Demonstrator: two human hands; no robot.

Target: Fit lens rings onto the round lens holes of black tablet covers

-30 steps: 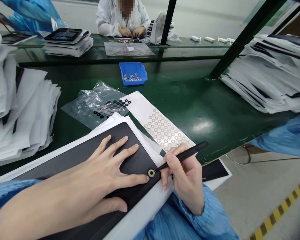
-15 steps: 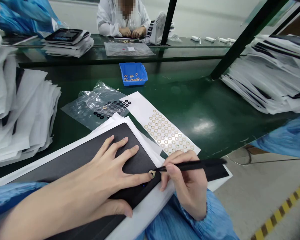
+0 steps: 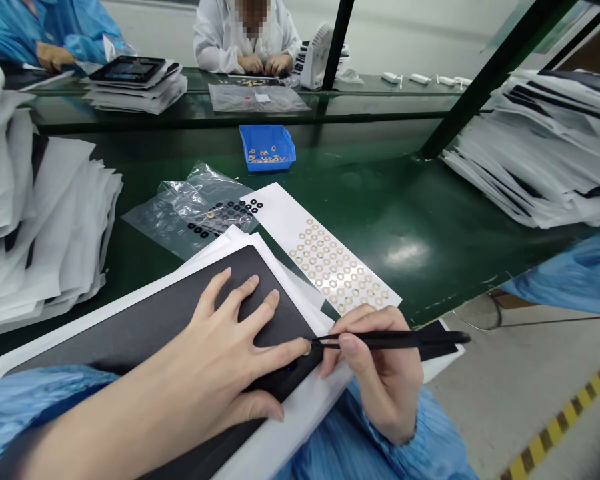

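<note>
Head view. Left hand (image 3: pixel 225 350): mine, palm down, laid across a black panel (image 3: pixel 180 307), wrist coming from the lower left. Its grip is open, fingers fanned and closed on nothing; my index fingertip presses on a small tan ring (image 3: pixel 307 350) near the panel's right corner, and my thumb stretches to the near edge.

Right hand (image 3: pixel 383 363): mine, right of the panel, wrist bent up from a blue sleeve (image 3: pixel 433 427). Its grip is closed, thumb against fingers, on black tweezers (image 3: pixel 397 339). These lie nearly level, points toward the ring and slightly parted, rear end out to the right.

Location of the ring: on the panel, largely hidden under my fingertip, just beside the tweezer points. Under the panel: white sheets (image 3: pixel 275 263). Beyond, on the green surface (image 3: pixel 395 200): a white strip (image 3: pixel 275 203) bearing rows of tan rings, a clear bag (image 3: pixel 167 207), a blue tray (image 3: pixel 266 138) of loose rings.

Changes since the earlier frames: my index fingertip has moved farther over the ring, which showed more fully; my thumb has shifted right; the tweezers, first slanted up to the right, have levelled. At upper left, a co-worker's hand (image 3: pixel 55 56) has come into sight.
</note>
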